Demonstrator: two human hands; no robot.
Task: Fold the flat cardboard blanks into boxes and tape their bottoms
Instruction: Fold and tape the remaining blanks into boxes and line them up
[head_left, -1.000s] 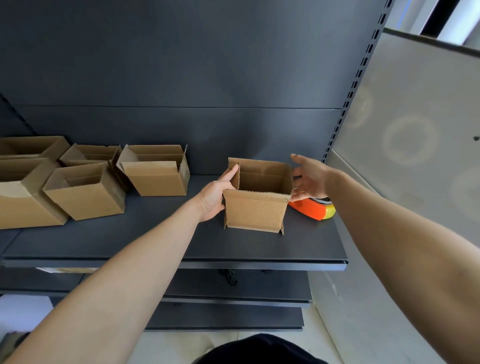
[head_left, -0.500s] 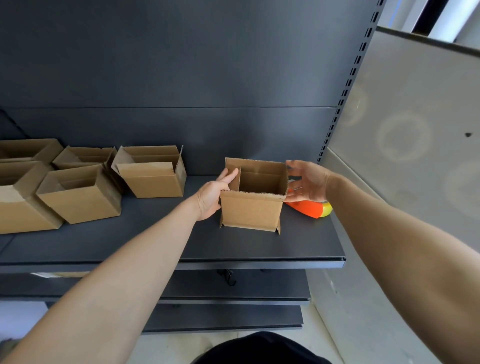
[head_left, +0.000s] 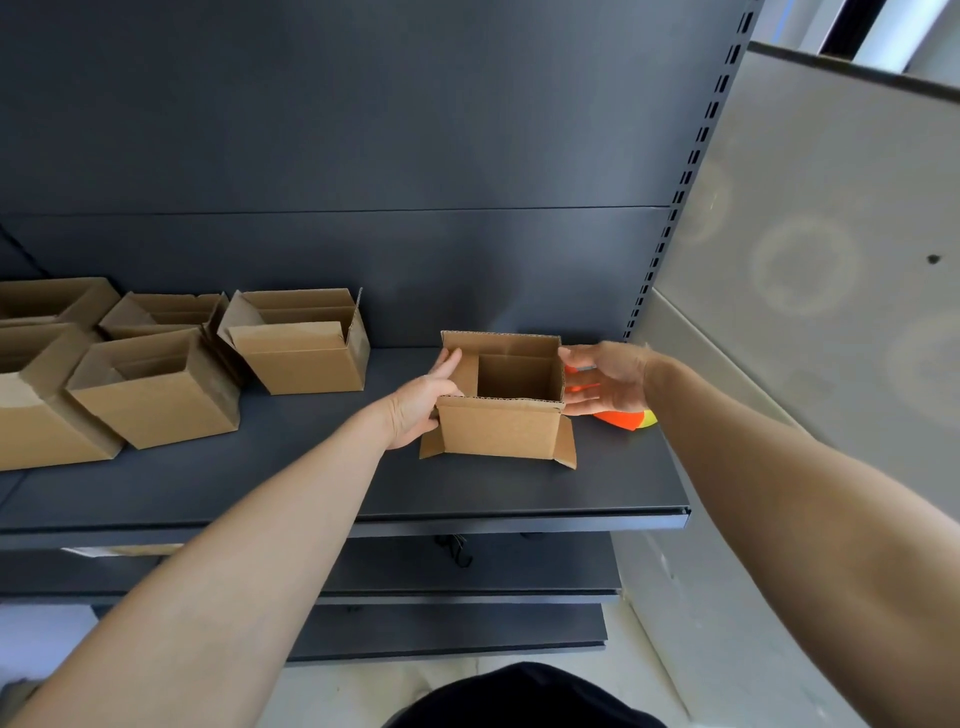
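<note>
A small cardboard box (head_left: 498, 431) stands open-topped on the right part of a dark shelf (head_left: 311, 483), set back from the front edge. The left hand (head_left: 415, 408) grips its left wall, thumb lying along the top rim. The right hand (head_left: 608, 379) presses flat, straight fingers against the right wall. An orange tape dispenser (head_left: 623, 418) lies just behind that hand. Bare shelf separates this box from the finished boxes (head_left: 301, 353) at left.

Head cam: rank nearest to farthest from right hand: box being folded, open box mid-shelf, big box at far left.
1. box being folded, right beside the right hand.
2. open box mid-shelf, further left.
3. big box, far left edge.
</note>
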